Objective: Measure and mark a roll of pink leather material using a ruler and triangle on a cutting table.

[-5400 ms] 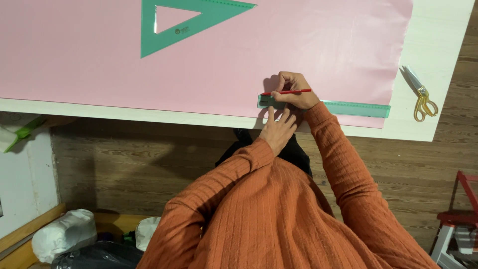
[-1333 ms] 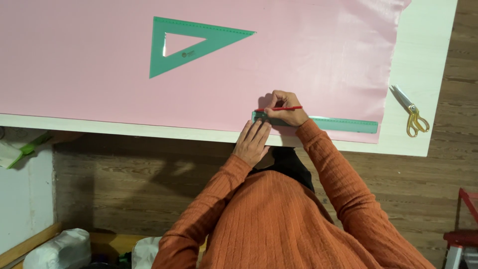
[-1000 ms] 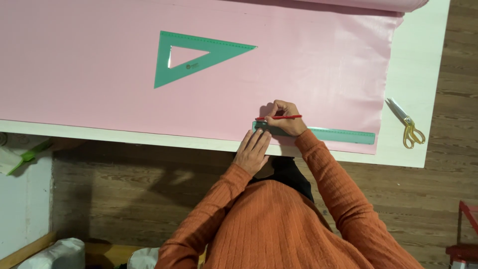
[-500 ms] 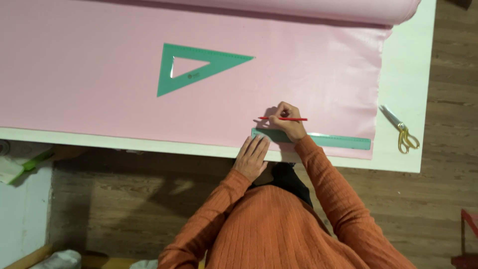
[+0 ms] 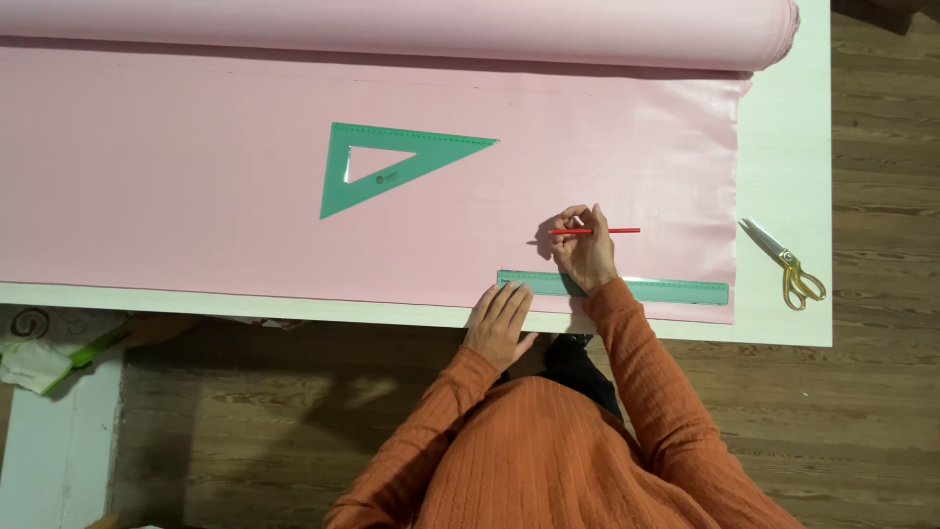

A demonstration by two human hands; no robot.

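Left hand lies flat and open, palm down, at the near edge of the table, its fingertips touching the left end of the long green ruler. Right hand is closed around a red pencil, which lies level, its length running to the right of the fingers; the hand sits just above the ruler, and whether the tip meets the cloth cannot be told.

Progress, as judged: the pink cloth is unrolled flat across the table from the bolt at the far side, and the ruler is laid along the cloth's near hem. A faint line seems to run across the cloth just below the bolt; no fresh pencil mark can be made out near the ruler. Marking along the ruler appears at an early stage. The cloth is uncut.

Edges and room, left to right: the cloth runs out of view at the left. A green set square lies on the cloth well apart from both hands, with bare cloth between it and the pencil. The ruler's right end stops just short of the cloth's right edge. Beyond that edge is a strip of bare white table, where yellow-handled scissors lie closed, near the table's right edge and clear of the ruler. Near hem and table edge run close together, leaving little margin below the ruler.
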